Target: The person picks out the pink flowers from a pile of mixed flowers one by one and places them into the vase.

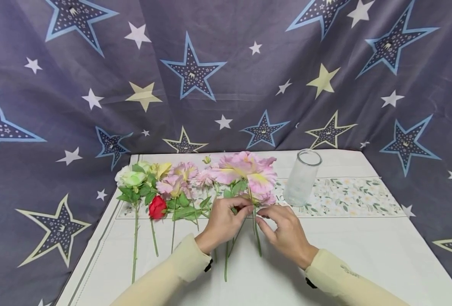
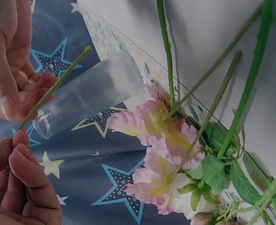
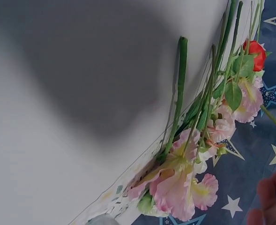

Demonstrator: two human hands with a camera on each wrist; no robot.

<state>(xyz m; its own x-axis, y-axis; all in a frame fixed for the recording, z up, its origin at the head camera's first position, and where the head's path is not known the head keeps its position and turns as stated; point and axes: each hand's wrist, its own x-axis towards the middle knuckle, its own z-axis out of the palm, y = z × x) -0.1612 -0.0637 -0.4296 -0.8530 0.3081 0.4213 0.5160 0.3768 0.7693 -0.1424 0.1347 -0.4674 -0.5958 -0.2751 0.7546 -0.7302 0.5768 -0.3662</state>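
My left hand (image 1: 224, 219) pinches the thin green stem (image 2: 58, 83) of a large pink-and-yellow flower (image 1: 245, 168) between thumb and fingertips. The ruffled bloom stands above the hands in the head view, and its lower stem points down toward me. Beside that stem is my right hand (image 1: 287, 229), thumb and fingers loosely bent; in the right wrist view its fingertips (image 3: 271, 197) lie apart from the stem. More pink-and-yellow blooms (image 2: 152, 173) lie on the table below, stems toward me.
A clear glass vase (image 1: 302, 180) stands to the right of the flowers. Leftward lie a red rose (image 1: 157, 207), a whitish-green flower (image 1: 130, 176) and a yellow one (image 1: 162, 170). The white tablecloth (image 1: 344, 263) has a floral band; a star-patterned curtain (image 1: 233, 80) hangs behind.
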